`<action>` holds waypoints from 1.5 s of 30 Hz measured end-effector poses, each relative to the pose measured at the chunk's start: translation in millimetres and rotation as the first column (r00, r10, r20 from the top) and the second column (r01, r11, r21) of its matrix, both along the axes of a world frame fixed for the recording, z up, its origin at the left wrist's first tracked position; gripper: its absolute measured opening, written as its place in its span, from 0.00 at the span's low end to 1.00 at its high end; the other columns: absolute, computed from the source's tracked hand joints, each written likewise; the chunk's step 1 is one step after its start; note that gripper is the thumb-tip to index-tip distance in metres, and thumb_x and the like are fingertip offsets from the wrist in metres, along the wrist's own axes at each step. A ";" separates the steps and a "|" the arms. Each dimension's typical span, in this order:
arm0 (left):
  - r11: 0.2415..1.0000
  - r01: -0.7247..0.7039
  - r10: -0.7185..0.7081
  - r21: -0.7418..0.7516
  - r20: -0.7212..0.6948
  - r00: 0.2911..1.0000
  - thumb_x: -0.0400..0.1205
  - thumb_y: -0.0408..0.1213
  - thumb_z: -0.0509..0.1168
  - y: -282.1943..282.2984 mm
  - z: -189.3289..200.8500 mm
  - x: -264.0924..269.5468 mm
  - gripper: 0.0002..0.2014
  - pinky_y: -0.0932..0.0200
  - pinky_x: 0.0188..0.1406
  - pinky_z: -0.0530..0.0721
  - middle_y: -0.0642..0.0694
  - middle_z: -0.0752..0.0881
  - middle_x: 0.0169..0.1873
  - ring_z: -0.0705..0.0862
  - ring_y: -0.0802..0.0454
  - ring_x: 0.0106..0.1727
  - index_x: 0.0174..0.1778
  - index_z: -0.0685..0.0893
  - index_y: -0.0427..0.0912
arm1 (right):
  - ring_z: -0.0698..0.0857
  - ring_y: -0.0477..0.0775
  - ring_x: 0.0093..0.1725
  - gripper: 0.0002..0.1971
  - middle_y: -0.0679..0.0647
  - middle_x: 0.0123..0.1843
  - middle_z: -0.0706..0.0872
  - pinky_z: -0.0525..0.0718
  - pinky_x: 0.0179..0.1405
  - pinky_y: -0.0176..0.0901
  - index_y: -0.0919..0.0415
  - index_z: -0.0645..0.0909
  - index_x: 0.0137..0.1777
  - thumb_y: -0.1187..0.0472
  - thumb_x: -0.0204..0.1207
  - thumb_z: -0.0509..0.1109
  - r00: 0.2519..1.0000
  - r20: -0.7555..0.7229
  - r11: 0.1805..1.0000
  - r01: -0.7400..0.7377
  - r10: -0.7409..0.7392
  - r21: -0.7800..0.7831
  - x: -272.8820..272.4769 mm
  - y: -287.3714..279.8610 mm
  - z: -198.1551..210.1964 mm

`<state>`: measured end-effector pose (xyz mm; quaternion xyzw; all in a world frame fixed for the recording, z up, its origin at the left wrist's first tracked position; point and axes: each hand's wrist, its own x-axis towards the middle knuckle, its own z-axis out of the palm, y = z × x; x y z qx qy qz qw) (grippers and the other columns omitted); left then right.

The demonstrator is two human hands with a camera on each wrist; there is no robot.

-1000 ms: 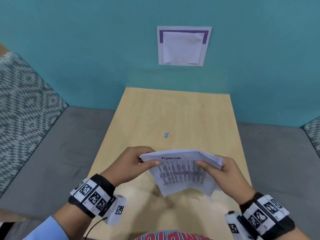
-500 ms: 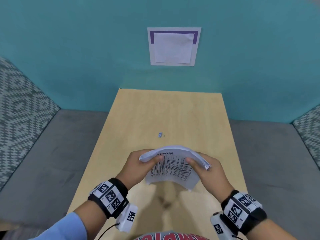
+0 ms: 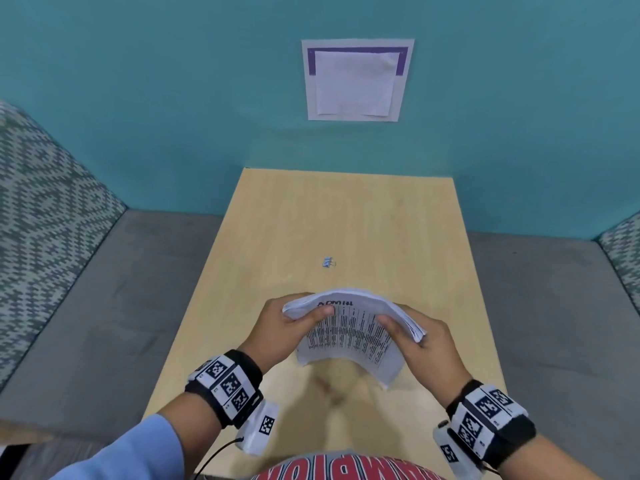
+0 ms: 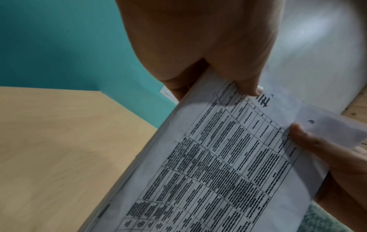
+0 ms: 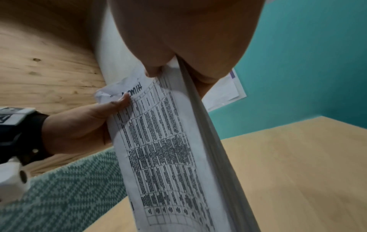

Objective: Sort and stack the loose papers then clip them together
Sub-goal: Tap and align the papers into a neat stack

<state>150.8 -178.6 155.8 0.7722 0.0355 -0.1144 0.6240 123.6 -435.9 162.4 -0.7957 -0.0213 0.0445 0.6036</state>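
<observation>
Both hands, left [image 3: 277, 327] and right [image 3: 420, 344], pinch the bowed papers [image 3: 349, 336] above the table [image 3: 346, 216]; they should tap edges flush before reaching for the clip [image 3: 328, 262]

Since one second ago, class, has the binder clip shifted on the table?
No: the binder clip keeps its spot against the far edge of the table.

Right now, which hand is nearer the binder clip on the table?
Left, narrowly. The left hand grips the paper stack just below and left of the binder clip; the right hand grips the stack's other side, farther down and right.
</observation>
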 end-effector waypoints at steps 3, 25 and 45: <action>0.998 0.057 -0.057 -0.002 -0.083 0.995 0.82 0.46 0.79 0.2 -8.8 -2.9 0.06 0.43 0.63 0.91 0.45 0.98 0.50 0.96 0.46 0.54 0.51 0.97 0.51 | 0.92 0.44 0.48 0.12 0.40 0.46 0.96 0.86 0.48 0.35 0.28 0.91 0.48 0.51 0.84 0.75 0.999 -0.051 1.000 -0.006 0.005 -0.026 -2.5 -0.7 -10.5; 0.995 0.076 -0.087 0.064 0.199 0.976 0.85 0.48 0.74 3.3 10.8 3.9 0.09 0.65 0.44 0.81 0.53 0.94 0.42 0.88 0.60 0.44 0.50 0.96 0.49 | 0.92 0.35 0.51 0.12 0.34 0.50 0.96 0.82 0.48 0.21 0.43 0.93 0.55 0.64 0.84 0.76 1.000 0.005 0.999 -0.020 0.020 -0.040 1.7 -12.0 2.4; 1.000 0.020 -0.017 -0.013 0.227 0.974 0.82 0.32 0.78 32.7 14.0 27.8 0.10 0.61 0.57 0.90 0.50 0.98 0.50 0.95 0.55 0.54 0.49 0.99 0.53 | 0.92 0.40 0.55 0.17 0.40 0.53 0.96 0.85 0.56 0.34 0.42 0.92 0.56 0.45 0.87 0.60 0.998 -0.021 0.996 -0.063 0.062 -0.056 18.4 -21.4 -6.3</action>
